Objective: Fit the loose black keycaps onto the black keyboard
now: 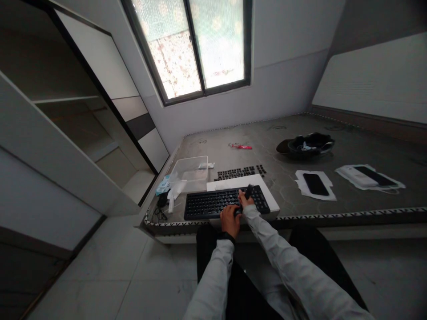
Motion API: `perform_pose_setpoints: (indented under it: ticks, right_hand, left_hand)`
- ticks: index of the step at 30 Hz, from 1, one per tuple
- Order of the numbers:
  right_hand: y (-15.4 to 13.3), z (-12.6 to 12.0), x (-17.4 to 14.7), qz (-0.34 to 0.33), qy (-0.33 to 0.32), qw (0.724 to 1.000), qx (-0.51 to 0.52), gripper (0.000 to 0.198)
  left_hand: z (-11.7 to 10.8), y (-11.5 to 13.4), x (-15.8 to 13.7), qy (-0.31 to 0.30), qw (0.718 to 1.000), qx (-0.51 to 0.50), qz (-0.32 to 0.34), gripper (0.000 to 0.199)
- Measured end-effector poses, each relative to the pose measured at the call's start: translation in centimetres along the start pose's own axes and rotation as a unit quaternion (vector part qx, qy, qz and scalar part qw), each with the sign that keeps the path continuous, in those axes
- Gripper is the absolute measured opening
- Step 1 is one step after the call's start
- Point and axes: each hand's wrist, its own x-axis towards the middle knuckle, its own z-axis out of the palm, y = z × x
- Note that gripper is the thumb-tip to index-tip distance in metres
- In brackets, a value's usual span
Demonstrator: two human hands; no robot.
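A black keyboard (213, 202) lies on a flat white box (267, 186), close to the bed's front edge. Over its right half, my right hand (246, 200) is closed around a black handheld tool (249, 191), perhaps a brush; its exact kind is unclear. My left hand (230, 218) rests at the keyboard's front edge with fingers bent. Something dark shows by its thumb, and whether this is part of the same tool I cannot tell. Behind the box, many loose black keycaps (235, 172) lie in rows.
Left of the keycaps stands a clear plastic bin (191, 173), with a mouse (163, 200) and crumpled wrappers near it. A red item (242, 146) lies farther back. To the right are a black cap (305, 146), a phone (315, 184) on white paper, and another dark device (375, 176).
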Motion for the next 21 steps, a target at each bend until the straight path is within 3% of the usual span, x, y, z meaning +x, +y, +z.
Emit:
perform_pose_setpoints:
  ticks: [6,11,21]
  right_hand:
    - [-0.7,-0.2,0.3,-0.004,-0.014,1.000,-0.027,0.062]
    - [-1.4,-0.3,0.3,-0.048,-0.021,0.997,-0.049,0.063]
    - [-1.3,0.0,-1.8,-0.092,-0.107,0.986,-0.091,0.050]
  left_hand:
    - [-0.1,0.1,0.1,-0.005,1.000,0.001,0.002,0.033]
    - [-0.2,0.2,0.2,-0.008,1.000,0.002,0.000,0.031]
    - [0.0,-0.5,0.8,-0.036,0.999,0.019,-0.026,0.034]
